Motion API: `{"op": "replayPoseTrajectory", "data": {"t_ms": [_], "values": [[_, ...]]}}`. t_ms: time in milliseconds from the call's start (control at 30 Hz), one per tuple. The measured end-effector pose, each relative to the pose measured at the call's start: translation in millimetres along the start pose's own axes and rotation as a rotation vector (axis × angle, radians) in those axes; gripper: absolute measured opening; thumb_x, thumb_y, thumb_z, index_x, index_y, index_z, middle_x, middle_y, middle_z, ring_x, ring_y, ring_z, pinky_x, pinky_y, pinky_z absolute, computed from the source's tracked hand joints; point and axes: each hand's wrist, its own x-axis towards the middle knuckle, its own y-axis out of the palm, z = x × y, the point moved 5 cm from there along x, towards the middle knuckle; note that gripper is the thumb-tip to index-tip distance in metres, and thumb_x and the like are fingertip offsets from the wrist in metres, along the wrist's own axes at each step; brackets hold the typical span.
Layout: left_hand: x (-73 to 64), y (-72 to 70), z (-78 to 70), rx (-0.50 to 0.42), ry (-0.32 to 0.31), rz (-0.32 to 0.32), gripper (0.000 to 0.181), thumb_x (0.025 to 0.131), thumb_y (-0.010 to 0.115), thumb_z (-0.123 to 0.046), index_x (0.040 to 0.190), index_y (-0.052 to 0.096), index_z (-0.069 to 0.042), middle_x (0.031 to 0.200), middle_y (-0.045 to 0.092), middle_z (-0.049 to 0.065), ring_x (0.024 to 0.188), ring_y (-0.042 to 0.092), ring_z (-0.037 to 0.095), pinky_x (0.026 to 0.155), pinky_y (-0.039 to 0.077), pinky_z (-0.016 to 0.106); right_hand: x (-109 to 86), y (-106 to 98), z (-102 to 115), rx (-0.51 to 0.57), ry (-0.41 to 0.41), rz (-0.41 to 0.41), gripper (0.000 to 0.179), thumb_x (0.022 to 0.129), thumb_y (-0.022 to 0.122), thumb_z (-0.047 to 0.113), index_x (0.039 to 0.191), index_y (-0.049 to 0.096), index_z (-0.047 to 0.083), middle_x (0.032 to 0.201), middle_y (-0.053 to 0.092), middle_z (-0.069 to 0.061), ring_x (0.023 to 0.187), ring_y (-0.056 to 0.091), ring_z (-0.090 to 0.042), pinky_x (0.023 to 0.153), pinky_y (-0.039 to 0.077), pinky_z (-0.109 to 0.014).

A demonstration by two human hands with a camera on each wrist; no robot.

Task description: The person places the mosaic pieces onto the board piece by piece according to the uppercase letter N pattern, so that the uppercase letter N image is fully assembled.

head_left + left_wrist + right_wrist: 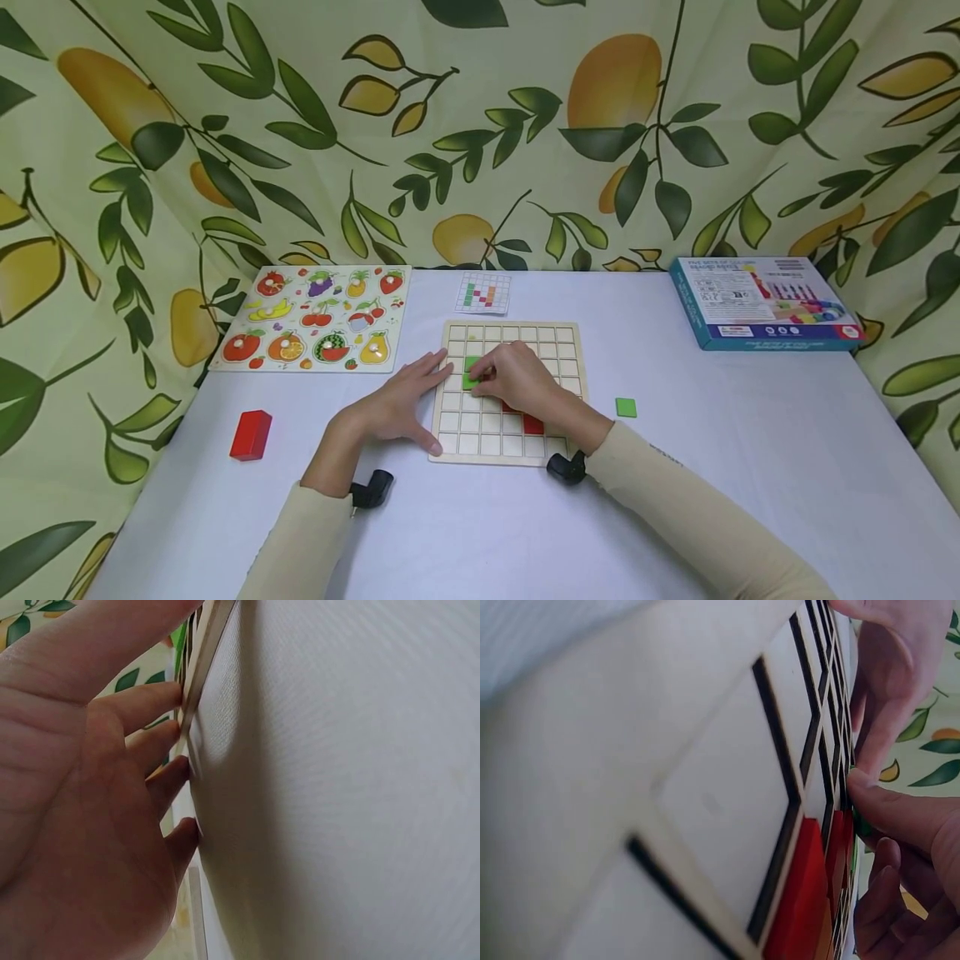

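A wooden grid board (468, 423) lies flat on the white table. My left hand (393, 404) is spread along its left side, thumb by the near-left corner and fingertips at the left edge. Over the board, my right hand (517, 379) pinches a green square tile (469, 382) between thumb and finger, low at a cell on the left. Another green tile (472, 363) shows just behind it. Red tiles (533, 425) sit in cells under the right wrist; in the right wrist view a red tile (799, 892) stands out in the grid. The right hand covers the board's middle.
Behind the board lies a small pattern card (483, 293) with coloured squares. A fruit puzzle board (337, 318) is at the back left, a red block (251, 435) in front of it. Right of the board is a loose green tile (626, 407); a box (772, 308) lies back right.
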Motion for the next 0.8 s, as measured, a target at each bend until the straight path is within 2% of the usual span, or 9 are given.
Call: {"op": "replayPoseTrajectory", "data": {"t_ms": [167, 467, 700, 800], "values": [[0.2, 0.0, -0.6, -0.008, 0.000, -0.002, 0.119, 0.063, 0.096, -0.041, 0.161, 0.032, -0.017, 0.175, 0.009, -0.002, 0.163, 0.006, 0.031, 0.128, 0.023, 0.061, -0.7, -0.4, 0.4, -0.013, 0.010, 0.008, 0.017, 0.077, 0.089, 0.018, 0.094, 0.084, 0.015, 0.094, 0.082, 0.003, 0.102, 0.075, -0.014, 0.086, 0.060, -0.031], [-0.2, -1.0, -1.0, -0.009, 0.004, -0.002, 0.120, 0.062, 0.096, -0.041, 0.161, 0.033, -0.017, 0.175, 0.010, -0.001, 0.163, 0.006, 0.032, 0.128, 0.021, 0.062, -1.0, -0.9, 0.1, -0.006, 0.019, 0.022, 0.013, 0.077, 0.090, 0.018, 0.088, 0.084, 0.015, 0.104, 0.082, 0.002, 0.109, 0.075, -0.018, 0.095, 0.059, -0.035], [0.9, -0.1, 0.1, -0.012, 0.003, -0.003, 0.119, 0.063, 0.096, -0.040, 0.161, 0.033, -0.017, 0.175, 0.010, -0.001, 0.163, 0.006, 0.031, 0.128, 0.022, 0.062, -1.5, -1.6, -0.5, -0.026, 0.026, 0.039, 0.014, 0.077, 0.090, 0.021, 0.089, 0.084, 0.018, 0.107, 0.081, 0.003, 0.112, 0.073, -0.018, 0.095, 0.058, -0.036], [1.1, 0.7, 0.7, -0.010, 0.001, -0.004, 0.119, 0.063, 0.096, -0.040, 0.161, 0.033, -0.017, 0.175, 0.010, -0.001, 0.163, 0.007, 0.031, 0.128, 0.023, 0.062, -1.9, -2.4, -0.6, -0.033, 0.020, 0.065, 0.017, 0.078, 0.089, 0.023, 0.094, 0.084, 0.019, 0.105, 0.081, 0.005, 0.101, 0.072, -0.013, 0.090, 0.056, -0.032]]}}
